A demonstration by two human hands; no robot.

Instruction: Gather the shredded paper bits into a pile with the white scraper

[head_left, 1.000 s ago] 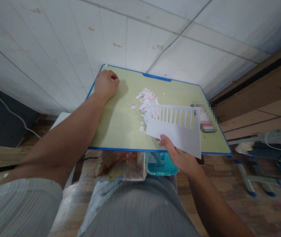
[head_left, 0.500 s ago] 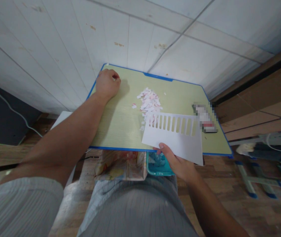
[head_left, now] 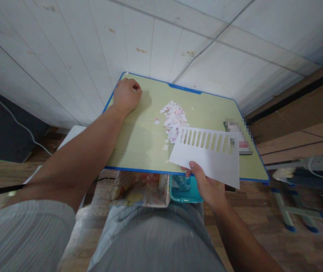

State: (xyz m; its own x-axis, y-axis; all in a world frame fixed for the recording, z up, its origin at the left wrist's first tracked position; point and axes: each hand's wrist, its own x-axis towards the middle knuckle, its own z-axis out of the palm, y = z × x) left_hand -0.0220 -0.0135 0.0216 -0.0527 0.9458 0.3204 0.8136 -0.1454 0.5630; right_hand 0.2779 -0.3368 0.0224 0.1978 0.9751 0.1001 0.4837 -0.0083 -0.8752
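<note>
My right hand (head_left: 207, 185) grips a flat white slotted card (head_left: 205, 160) by its near edge, thumb on top and fingers beneath. A row of long rounded slots runs along the card's far side. It is held over the front right of the pale green table top (head_left: 138, 139) and overlaps the near end of a heap of small white and pink paper scraps (head_left: 175, 118). At the table's back left corner, my left hand (head_left: 127, 94) is closed, its fingers curled. Whatever it may hold is hidden.
A pixelated flat object (head_left: 238, 138) lies on the table's right side. Below the front edge are a teal basket (head_left: 185, 198) and a patterned fabric bag (head_left: 141, 192). A white panelled wall (head_left: 138, 30) stands behind, cardboard (head_left: 300, 113) at right.
The white slotted card and my right hand have shifted slightly right, uncovering more of the scraps. My left hand stays at the back left corner. The whole view has moved a little.
</note>
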